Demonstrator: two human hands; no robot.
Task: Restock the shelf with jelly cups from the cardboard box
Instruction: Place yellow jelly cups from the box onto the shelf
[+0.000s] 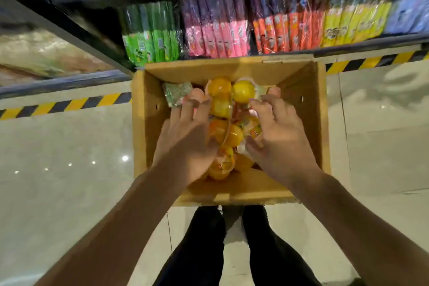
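No writing can be read anywhere: the printing on the packets and on the cup lids is blurred, showing only patches of colour and small cartoon-like figures.

Both hands reach down into the open cardboard box (pixel 148 123) on the tiled floor (pixel 58 146). The left hand (pixel 185 137) lies with fingers spread over the left side of the pile of jelly cups (pixel 222 100), its fingertips touching a pale pink cup and its palm covering cups beneath. The right hand (pixel 278 137) lies with fingers curled loosely over the right side of the pile, fingertips at a yellow cup just ahead of them. Whether either hand has actually closed around a cup cannot be told; neither looks clenched.

The orange and yellow cups fill the gap between the two hands and extend beyond the fingertips. A green packet (pixel 176 94) lies ahead and to the left of the left hand.

Beyond the box, past both hands, the shelf (pixel 371 42) holds upright packets in green, pink, orange, yellow and blue.
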